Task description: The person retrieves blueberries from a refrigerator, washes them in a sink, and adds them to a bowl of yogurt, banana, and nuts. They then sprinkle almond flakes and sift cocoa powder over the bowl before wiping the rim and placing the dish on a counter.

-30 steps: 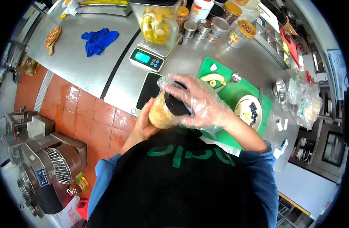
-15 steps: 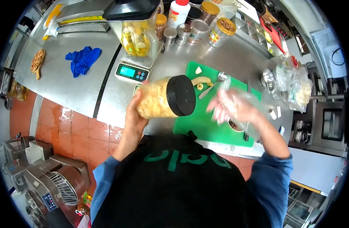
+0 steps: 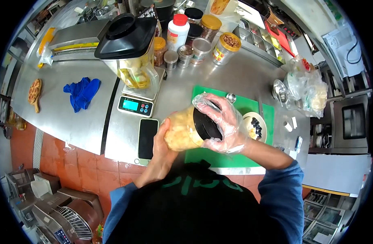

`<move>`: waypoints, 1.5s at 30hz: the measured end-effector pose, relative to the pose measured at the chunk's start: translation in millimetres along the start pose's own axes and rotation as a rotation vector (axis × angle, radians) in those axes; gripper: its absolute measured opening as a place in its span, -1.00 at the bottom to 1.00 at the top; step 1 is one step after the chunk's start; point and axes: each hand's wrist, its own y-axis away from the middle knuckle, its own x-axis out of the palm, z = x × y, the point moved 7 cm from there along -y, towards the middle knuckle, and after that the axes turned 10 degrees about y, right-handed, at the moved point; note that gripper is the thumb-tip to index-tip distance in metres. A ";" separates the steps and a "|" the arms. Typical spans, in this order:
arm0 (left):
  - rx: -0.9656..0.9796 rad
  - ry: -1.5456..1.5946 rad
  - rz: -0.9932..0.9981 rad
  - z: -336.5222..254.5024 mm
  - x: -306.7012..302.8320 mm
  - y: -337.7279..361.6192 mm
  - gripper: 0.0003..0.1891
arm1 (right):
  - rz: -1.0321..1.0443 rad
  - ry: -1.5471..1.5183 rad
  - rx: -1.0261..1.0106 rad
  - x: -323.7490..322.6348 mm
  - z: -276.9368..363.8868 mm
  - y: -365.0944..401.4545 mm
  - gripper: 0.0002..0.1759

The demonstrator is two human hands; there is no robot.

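Across a smooth metal counter (image 3: 245,71), a flat green board (image 3: 219,161) is laid. Near its edge, a clear, rounded jar (image 3: 179,127) of pale chunks (image 3: 182,136) is held sideways, its long axis running roughly left to right, black lid (image 3: 204,125) pointed right. Its body is gripped by the left hand (image 3: 163,148), fingers mostly hidden; the lid is clamped by the plastic-gloved fingers of the right hand (image 3: 228,124).

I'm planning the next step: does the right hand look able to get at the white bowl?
Probably not: the right hand grips the black lid, though the white bowl lies close by.
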 end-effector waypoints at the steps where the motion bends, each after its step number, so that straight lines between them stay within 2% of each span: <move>1: 0.026 -0.003 0.010 0.6 -0.4 -4.4 -0.45 | -0.014 -0.051 -0.001 -3.4 -1.5 -4.4 -0.17; 2: 0.052 -0.006 0.017 1.0 0.4 -8.5 -0.43 | -0.011 -0.050 -0.001 -7.2 -1.5 -7.6 -0.17; 4: 0.057 -0.043 0.057 5.9 17.1 -22.1 -0.40 | 0.023 -0.049 0.183 -13.6 -16.5 -11.0 -0.18; 5: 0.067 -0.083 0.104 7.8 28.9 -31.8 -0.36 | -0.035 -0.074 0.201 -22.0 -27.5 -10.7 -0.18; 6: 0.077 -0.074 0.114 9.3 36.6 -43.8 -0.36 | -0.068 0.046 0.126 -37.2 -36.3 -24.2 -0.19; 7: 0.004 0.005 0.248 15.2 51.3 -55.2 -0.32 | -0.123 -0.092 0.190 -57.2 -40.7 -41.0 -0.22; 8: -0.072 0.082 0.386 19.0 63.5 -63.7 -0.27 | -0.238 -0.138 0.296 -60.6 -84.7 -37.3 -0.23; 9: -0.012 -0.026 0.370 18.7 55.8 -79.1 -0.22 | -0.299 -0.224 0.419 -71.3 -116.4 -45.9 -0.23; 10: 0.026 -0.189 0.350 13.8 62.9 -75.8 -0.24 | -0.421 -0.383 0.563 -87.7 -102.0 -72.2 -0.25; 11: -0.026 -0.254 0.373 18.2 57.7 -76.7 -0.27 | -0.528 -0.025 0.427 -105.4 -156.6 -80.4 -0.41; 12: -0.079 -0.324 0.390 24.0 49.1 -76.3 -0.30 | -0.537 0.152 0.429 -118.2 -188.3 -97.7 -0.31; 13: -0.069 -0.329 0.389 25.1 42.4 -73.2 -0.30 | -0.603 0.263 0.462 -123.4 -206.1 -118.9 -0.31; 14: -0.143 -0.363 0.380 31.9 33.6 -69.1 -0.35 | -0.601 0.307 0.534 -125.6 -205.0 -139.6 -0.34; 16: -0.241 -0.405 0.359 38.2 18.3 -60.3 -0.42 | -0.545 0.377 0.541 -114.2 -214.5 -186.2 -0.30; 18: -0.253 -0.418 0.336 27.5 7.3 -53.1 -0.45 | -0.405 0.344 0.488 -58.3 -293.5 -228.5 -0.22; 19: -0.246 -0.425 0.301 18.8 1.7 -51.2 -0.47 | -0.562 0.187 0.512 -47.7 -286.6 -246.0 -0.16; 20: -0.241 -0.431 0.263 10.6 -3.8 -48.1 -0.48 | -0.358 0.124 0.702 -24.1 -291.3 -256.9 -0.13; 22: -0.197 -0.443 0.210 -8.5 -8.7 -39.6 -0.50 | -0.379 0.395 0.493 4.4 -285.5 -289.3 -0.10; 24: -0.165 -0.457 0.167 -19.0 -13.6 -35.3 -0.51 | -0.228 0.411 0.446 42.2 -293.7 -311.5 -0.10; 26: -0.159 -0.422 0.105 -22.0 -21.7 -31.9 -0.52 | -0.092 0.289 0.310 76.5 -295.9 -315.8 -0.10; 28: -0.192 -0.420 0.088 -17.4 -24.4 -33.8 -0.51 | 0.246 0.506 0.321 79.0 -270.4 -313.9 -0.13; 30: -0.210 -0.408 0.067 -13.0 -21.8 -32.8 -0.50 | 0.267 0.459 0.157 104.7 -307.0 -311.0 -0.19; 31: -0.247 -0.413 0.057 -9.6 -25.3 -33.4 -0.50 | 0.369 0.518 0.188 100.8 -319.0 -307.0 -0.26; 32: -0.215 -0.435 0.104 -9.4 -27.1 -38.4 -0.50 | 0.177 0.536 -0.483 127.7 -368.4 -305.1 -0.32; 34: -0.195 -0.468 0.111 -7.8 -19.7 -38.1 -0.52 | 0.122 0.152 -0.147 85.6 -405.6 -267.5 -0.42; 35: -0.160 -0.505 0.101 -6.4 -14.5 -42.0 -0.56 | 0.248 -0.137 0.131 68.7 -374.9 -232.6 -0.42; 36: -0.102 -0.549 0.102 -7.1 -9.6 -41.2 -0.60 | 0.268 -0.517 0.484 48.8 -339.8 -191.2 -0.41; 37: -0.107 -0.554 0.134 -2.9 -10.8 -43.4 -0.60 | 0.186 -0.784 0.815 25.1 -297.6 -145.4 -0.40; 38: -0.008 -0.622 0.040 -7.7 -22.6 -50.9 -0.64 | -0.030 -0.908 0.593 6.0 -254.2 -127.6 -0.28; 39: 0.091 -0.686 -0.055 -14.1 -25.7 -54.3 -0.69 | -0.031 -1.200 0.753 4.9 -220.7 -96.8 -0.16; 40: 0.088 -0.696 -0.017 -12.1 -18.6 -56.8 -0.69 | -0.011 -1.402 0.643 7.1 -182.6 -67.6 -0.14; 42: 0.296 -0.655 0.004 -20.1 10.0 -60.2 -0.72 | -0.042 -1.766 0.699 35.6 -125.4 -8.9 -0.11; 45: 0.345 -0.626 -0.074 -5.5 46.1 -44.2 -0.74 | -0.132 -2.049 0.697 70.0 -72.3 42.3 -0.10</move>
